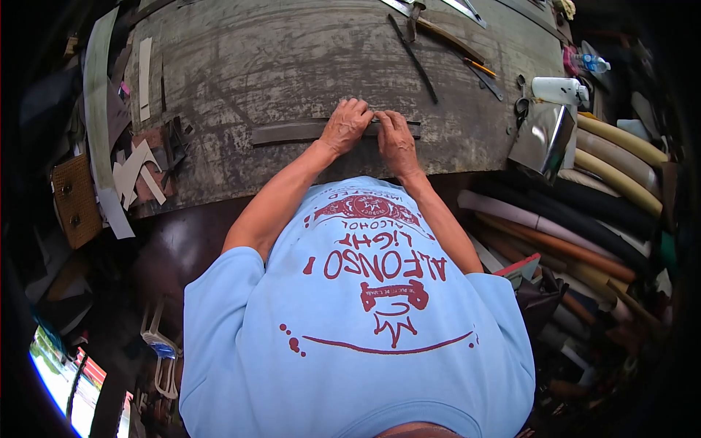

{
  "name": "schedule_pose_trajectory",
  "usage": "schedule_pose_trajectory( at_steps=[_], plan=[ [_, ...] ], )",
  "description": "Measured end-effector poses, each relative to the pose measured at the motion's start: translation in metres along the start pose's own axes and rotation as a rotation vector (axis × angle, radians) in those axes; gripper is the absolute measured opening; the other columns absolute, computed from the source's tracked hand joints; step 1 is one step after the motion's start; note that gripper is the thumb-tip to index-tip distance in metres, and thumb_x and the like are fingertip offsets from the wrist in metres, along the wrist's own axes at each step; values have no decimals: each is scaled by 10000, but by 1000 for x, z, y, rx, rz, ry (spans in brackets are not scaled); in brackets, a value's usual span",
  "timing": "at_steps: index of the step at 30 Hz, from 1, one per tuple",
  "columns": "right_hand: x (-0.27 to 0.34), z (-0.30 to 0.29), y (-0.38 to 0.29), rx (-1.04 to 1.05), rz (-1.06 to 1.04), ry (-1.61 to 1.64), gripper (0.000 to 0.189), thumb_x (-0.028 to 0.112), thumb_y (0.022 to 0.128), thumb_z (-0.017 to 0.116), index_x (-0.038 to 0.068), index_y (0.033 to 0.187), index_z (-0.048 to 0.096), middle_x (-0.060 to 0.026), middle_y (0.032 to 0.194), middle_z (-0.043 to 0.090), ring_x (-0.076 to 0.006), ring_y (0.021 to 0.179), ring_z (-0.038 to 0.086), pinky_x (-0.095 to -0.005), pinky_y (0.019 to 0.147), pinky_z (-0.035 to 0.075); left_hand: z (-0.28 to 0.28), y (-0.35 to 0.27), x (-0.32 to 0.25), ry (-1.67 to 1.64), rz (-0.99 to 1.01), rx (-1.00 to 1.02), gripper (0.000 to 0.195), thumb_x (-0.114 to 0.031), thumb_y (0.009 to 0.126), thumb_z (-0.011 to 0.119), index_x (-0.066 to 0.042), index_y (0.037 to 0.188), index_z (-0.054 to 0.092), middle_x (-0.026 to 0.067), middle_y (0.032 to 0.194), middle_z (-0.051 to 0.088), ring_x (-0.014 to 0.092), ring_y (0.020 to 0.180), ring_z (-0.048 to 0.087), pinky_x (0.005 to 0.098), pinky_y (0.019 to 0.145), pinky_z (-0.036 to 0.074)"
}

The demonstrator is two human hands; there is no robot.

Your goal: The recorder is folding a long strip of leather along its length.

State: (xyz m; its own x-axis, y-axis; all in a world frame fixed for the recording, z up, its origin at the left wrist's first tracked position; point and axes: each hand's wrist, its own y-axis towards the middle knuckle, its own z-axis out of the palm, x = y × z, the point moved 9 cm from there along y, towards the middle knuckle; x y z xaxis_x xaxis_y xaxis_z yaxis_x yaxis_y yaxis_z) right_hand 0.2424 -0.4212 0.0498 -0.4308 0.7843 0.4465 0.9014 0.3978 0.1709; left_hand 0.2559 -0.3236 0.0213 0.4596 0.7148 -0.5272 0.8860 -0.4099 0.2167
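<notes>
A long, dark grey-brown strip, apparently leather (287,131), lies crosswise near the front edge of the worktable. My left hand (345,127) is over the strip right of its middle, its fingers curled at the far edge. Close beside it, my right hand (396,139) bends its fingers down onto the strip nearer its right end. The fingertips of both hands almost meet at the far edge. My fingers hide that stretch of the strip, and whether a small thing is pinched there cannot be made out.
Beyond the hands on the worktable (230,71) lie a narrow black strip (413,60), a hammer (449,39) and a pencil (480,67). Scissors (521,104), a white bottle (556,90) and a metal can (542,139) stand right. Scraps (137,169) lie left; material rolls (553,230) are stacked right.
</notes>
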Motion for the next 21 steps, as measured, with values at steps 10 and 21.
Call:
schedule_pose_trajectory(
  at_steps=[10,21],
  plan=[
    [3,20,17,186,4,-28,334,-29,802,567,43,1128,586,-127,1040,565,-331,1008,548,-428,862,468,-21,-26,49,-159,-112,181,228,-31,779,697,-61,998,636,92,943,576,304,944,564,436,824,441],
    [15,45,45,373,-123,74,181,25,793,561,82,952,626,-105,959,593,-321,972,583,-440,821,495,-16,-26,57,-171,-117,142,224,-13,754,697,-84,960,647,90,920,581,318,940,573,448,815,453]
  ],
)
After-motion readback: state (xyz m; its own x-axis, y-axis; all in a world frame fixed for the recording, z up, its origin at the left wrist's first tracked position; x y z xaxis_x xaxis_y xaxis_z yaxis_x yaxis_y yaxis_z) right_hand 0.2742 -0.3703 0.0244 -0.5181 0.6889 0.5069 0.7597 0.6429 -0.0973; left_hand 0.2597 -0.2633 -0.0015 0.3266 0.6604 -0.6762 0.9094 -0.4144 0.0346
